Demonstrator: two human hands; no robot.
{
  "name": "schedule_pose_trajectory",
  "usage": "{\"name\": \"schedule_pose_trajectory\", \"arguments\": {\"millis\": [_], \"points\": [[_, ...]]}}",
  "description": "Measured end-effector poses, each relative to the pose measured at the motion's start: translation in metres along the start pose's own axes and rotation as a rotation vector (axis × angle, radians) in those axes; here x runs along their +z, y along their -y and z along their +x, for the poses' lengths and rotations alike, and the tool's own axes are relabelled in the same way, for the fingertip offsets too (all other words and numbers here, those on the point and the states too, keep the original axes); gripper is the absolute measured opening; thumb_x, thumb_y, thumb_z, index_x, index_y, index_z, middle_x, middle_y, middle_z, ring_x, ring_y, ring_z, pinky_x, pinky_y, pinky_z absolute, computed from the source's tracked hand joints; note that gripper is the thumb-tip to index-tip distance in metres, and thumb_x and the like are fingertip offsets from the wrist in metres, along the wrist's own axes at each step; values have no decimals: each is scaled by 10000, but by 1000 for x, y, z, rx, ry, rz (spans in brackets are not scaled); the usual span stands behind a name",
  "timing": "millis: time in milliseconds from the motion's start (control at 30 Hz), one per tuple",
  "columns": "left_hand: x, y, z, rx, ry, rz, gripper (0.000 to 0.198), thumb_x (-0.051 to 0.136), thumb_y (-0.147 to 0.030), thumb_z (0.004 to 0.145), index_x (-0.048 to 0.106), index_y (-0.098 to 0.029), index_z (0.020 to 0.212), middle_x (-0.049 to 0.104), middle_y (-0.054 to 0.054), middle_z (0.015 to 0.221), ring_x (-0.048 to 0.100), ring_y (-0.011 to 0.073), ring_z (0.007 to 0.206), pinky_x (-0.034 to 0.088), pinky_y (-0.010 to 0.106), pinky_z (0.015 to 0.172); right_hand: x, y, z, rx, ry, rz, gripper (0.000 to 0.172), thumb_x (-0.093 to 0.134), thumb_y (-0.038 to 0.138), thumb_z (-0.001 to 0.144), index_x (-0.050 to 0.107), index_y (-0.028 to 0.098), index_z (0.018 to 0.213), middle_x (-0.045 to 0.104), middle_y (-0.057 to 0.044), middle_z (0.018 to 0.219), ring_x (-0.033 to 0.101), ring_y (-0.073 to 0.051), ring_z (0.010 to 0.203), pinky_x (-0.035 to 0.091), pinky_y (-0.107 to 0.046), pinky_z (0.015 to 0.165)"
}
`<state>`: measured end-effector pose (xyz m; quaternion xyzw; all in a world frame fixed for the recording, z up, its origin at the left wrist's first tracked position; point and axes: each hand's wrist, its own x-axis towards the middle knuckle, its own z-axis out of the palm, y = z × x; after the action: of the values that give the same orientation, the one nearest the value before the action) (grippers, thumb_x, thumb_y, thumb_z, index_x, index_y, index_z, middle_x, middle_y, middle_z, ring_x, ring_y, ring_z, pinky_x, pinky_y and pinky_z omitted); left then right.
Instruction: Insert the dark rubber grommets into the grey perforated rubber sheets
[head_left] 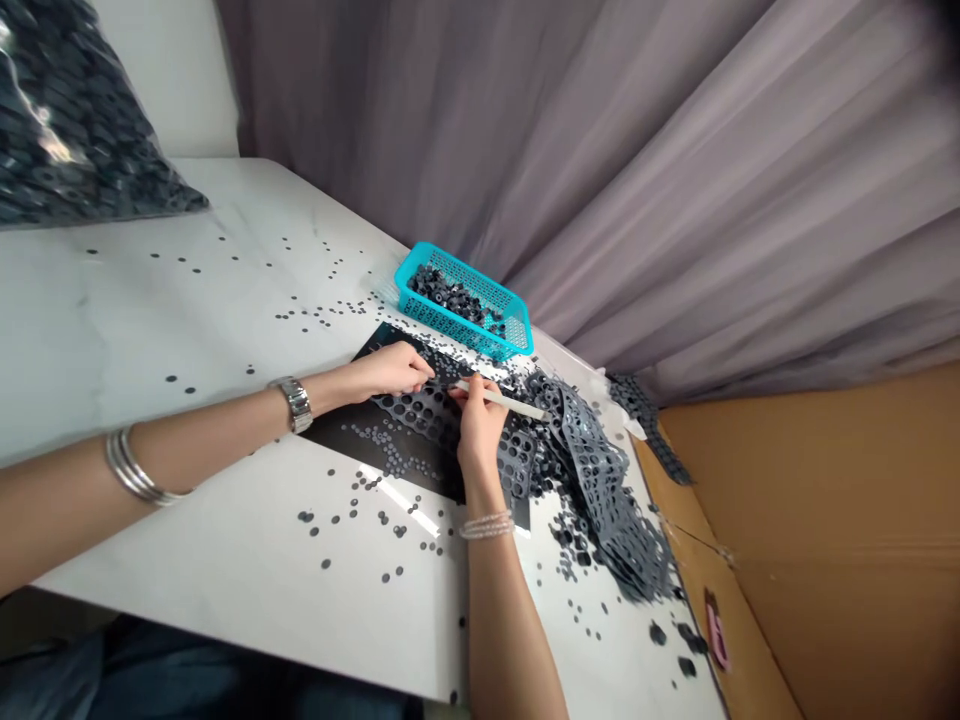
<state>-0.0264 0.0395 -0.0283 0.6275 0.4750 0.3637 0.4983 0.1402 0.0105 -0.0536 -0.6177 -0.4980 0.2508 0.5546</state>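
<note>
My right hand point(482, 425) is closed round a slim white stick point(517, 405), shaped like a pen, whose far end points right. A grey sheet punched with rows of round holes point(420, 415) lies beneath both hands on a black mat point(330, 428). My left hand point(397, 368) is closed over the mat's upper part, its fingertips pinched near the stick's left end. Whatever those fingers hold is too small to make out. Small dark discs point(386, 445) are scattered on the mat around the sheet.
A turquoise basket point(465, 328) with small dark pieces stands behind the mat. Crumpled punched sheets point(600, 470) are heaped at right, beside a cardboard box point(817, 500) and a pink-handled tool point(717, 632). A clear bag of dark pieces point(75, 130) sits far left. Loose discs dot the white table point(225, 560).
</note>
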Motion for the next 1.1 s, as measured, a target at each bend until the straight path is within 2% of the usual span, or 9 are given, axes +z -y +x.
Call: {"name": "schedule_pose_trajectory", "arguments": {"millis": [167, 267, 333, 467, 567, 667, 733, 933, 1100], "points": [[2, 5, 0, 37, -62, 125, 232, 621, -145, 607, 803, -235, 719, 641, 13, 520, 511, 179, 498, 429, 344, 633, -54, -8, 28, 29, -250, -51, 328, 431, 520, 884, 548, 232, 779, 695, -44, 702, 688, -220, 739, 545, -347, 718], [1, 4, -5, -4, -45, 101, 357, 583, -162, 652, 816, -214, 917, 704, 41, 618, 516, 170, 495, 404, 321, 565, -86, -7, 33, 43, -298, -69, 335, 427, 540, 875, 541, 234, 800, 709, -58, 753, 696, -226, 755, 541, -347, 697], [-3, 0, -8, -42, -40, 50, 448, 538, -178, 702, 783, -193, 1076, 748, 84, 767, 542, 164, 522, 394, 306, 528, -94, -1, 31, 29, -307, -221, 326, 462, 532, 869, 561, 235, 779, 709, -67, 751, 693, -247, 759, 524, -356, 696], [-14, -15, -8, -75, -68, 44, 471, 492, -182, 762, 752, -152, 1154, 737, 113, 816, 562, 169, 540, 400, 312, 517, -79, 21, 18, -91, -349, -588, 346, 439, 482, 917, 612, 229, 755, 698, -99, 760, 669, -269, 766, 479, -380, 736], [-17, -25, -3, -7, -77, 306, 401, 520, -217, 799, 775, -167, 1104, 722, 66, 720, 616, 193, 609, 477, 324, 641, -54, 29, 11, -146, -225, -429, 343, 462, 464, 919, 617, 215, 739, 689, -67, 694, 648, -222, 678, 486, -343, 703], [-15, -23, 5, 124, -41, 624, 336, 596, -226, 778, 797, -187, 1045, 756, 47, 782, 691, 222, 802, 505, 317, 817, -28, 24, 7, 17, 55, -115, 293, 507, 444, 892, 616, 208, 756, 670, -11, 610, 620, -180, 529, 484, -285, 551], [-11, -16, 9, 208, -9, 726, 332, 611, -193, 757, 800, -195, 1031, 781, 57, 905, 701, 235, 927, 501, 313, 877, -14, 17, 6, 94, 143, -40, 267, 528, 420, 877, 613, 207, 741, 654, 3, 574, 613, -173, 484, 480, -271, 496], [-6, -4, 13, 355, 38, 804, 370, 559, -135, 777, 778, -172, 1074, 776, 93, 1074, 677, 259, 1083, 484, 346, 948, 1, 8, 5, -4, 213, -111, 274, 543, 409, 882, 625, 218, 704, 675, 3, 576, 659, -178, 541, 488, -261, 554], [-5, -8, 14, 331, 45, 832, 347, 579, -161, 780, 773, -168, 1067, 770, 105, 1077, 684, 276, 1053, 501, 356, 885, 4, 9, 5, -54, 211, -159, 288, 524, 401, 898, 604, 225, 684, 671, 6, 569, 663, -185, 565, 467, -263, 576]]}}
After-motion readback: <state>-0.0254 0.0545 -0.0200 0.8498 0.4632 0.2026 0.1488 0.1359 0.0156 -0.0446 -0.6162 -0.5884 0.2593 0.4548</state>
